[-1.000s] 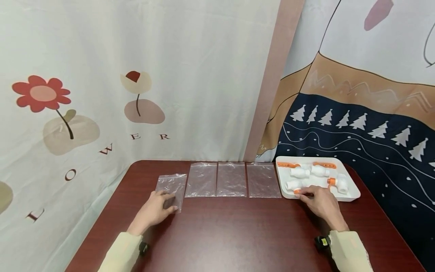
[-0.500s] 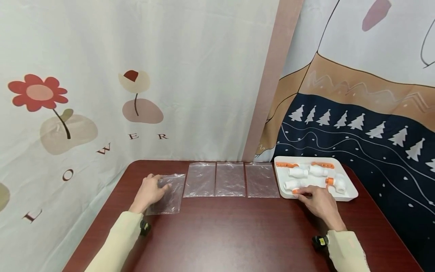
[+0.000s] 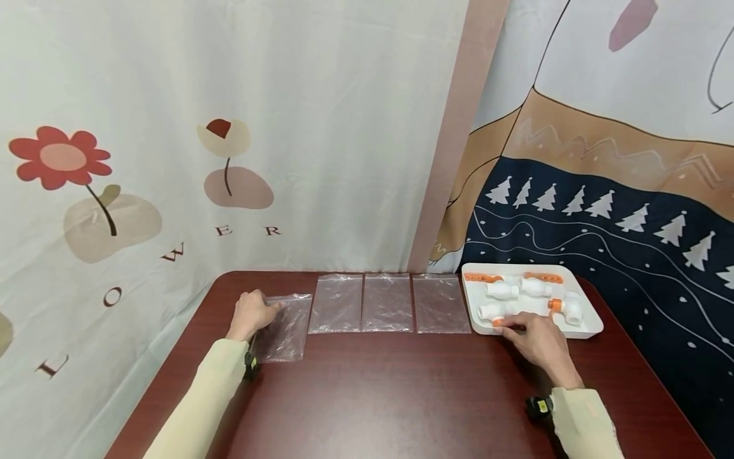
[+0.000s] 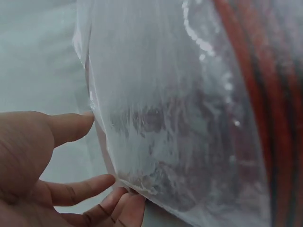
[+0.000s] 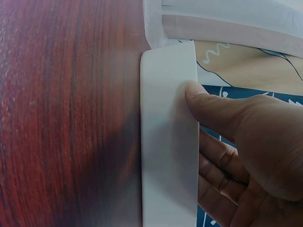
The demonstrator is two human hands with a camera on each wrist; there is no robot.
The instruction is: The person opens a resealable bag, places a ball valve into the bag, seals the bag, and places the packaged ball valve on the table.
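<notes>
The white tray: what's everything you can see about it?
The white tray is shallow, with rounded corners and smooth walls, apparently plastic. It lies flat on the table, near its far right corner, holding white fittings and orange pieces. The right hand touches its near wall, thumb on the outer face.

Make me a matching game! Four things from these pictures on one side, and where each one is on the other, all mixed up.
Things:
1. left hand
2. right hand
3. red flower
4. two orange strips

Places:
A. at the near edge of the white tray
B. printed on the pale curtain
C. inside the tray, along its far side
D. at the leftmost plastic bag

Right pairs: 1-D, 2-A, 3-B, 4-C
</notes>
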